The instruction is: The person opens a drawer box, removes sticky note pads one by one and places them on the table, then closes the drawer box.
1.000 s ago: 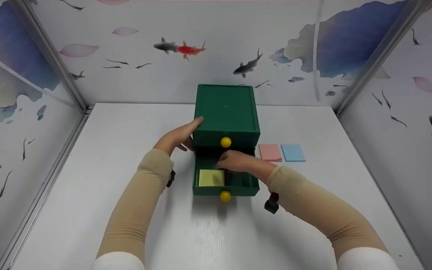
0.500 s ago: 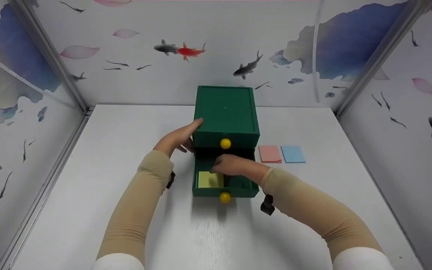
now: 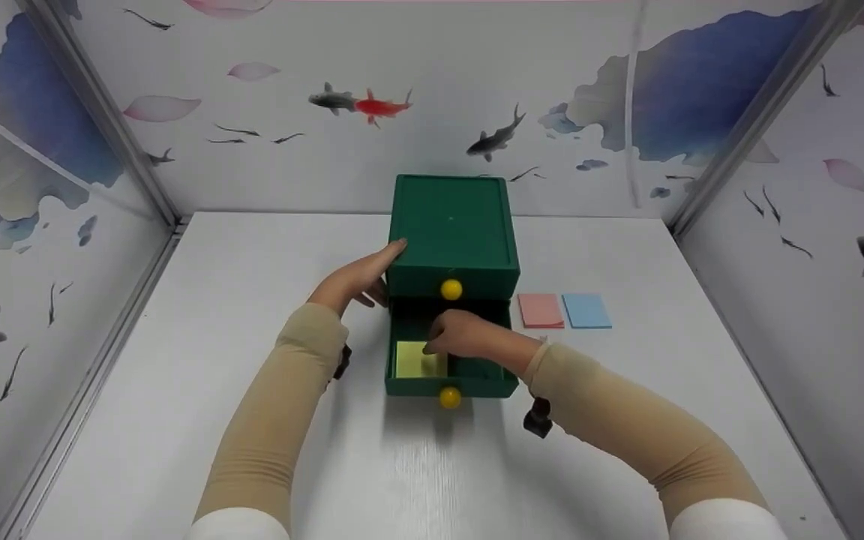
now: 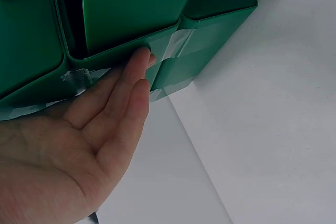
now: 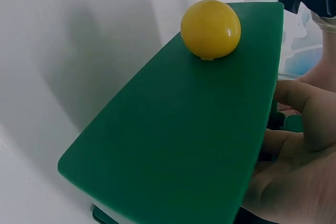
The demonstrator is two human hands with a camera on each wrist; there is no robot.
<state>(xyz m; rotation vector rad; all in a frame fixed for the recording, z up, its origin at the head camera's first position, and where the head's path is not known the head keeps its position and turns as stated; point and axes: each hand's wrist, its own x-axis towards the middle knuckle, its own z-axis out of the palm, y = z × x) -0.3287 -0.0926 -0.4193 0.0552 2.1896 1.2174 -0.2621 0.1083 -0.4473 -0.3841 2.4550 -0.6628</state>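
Note:
A green drawer cabinet [image 3: 451, 221] stands at the table's middle, its lower drawer [image 3: 409, 385] pulled out. In the drawer's front left part is a yellow sticky note pad [image 3: 411, 360]. My right hand [image 3: 466, 335] reaches in from the right; its curled fingertips pinch the pad's far edge. The drawer front hides those fingertips in the right wrist view, where part of the right hand [image 5: 302, 150] shows. My left hand [image 3: 357, 279] steadies the cabinet's left side, thumb on the top edge. In the left wrist view its fingers [image 4: 123, 108] lie nearly straight against the side.
A pink sticky note pad [image 3: 541, 310] and a blue one [image 3: 587, 310] lie side by side just right of the cabinet. Yellow round knobs [image 3: 451, 289] stick out from both drawer fronts. Patterned walls [image 3: 432, 45] enclose the white table [image 3: 267, 247] at the back and sides.
My right hand has moved slightly left within the drawer, from beside the yellow pad onto its far edge. The left hand and the cabinet have stayed in place.

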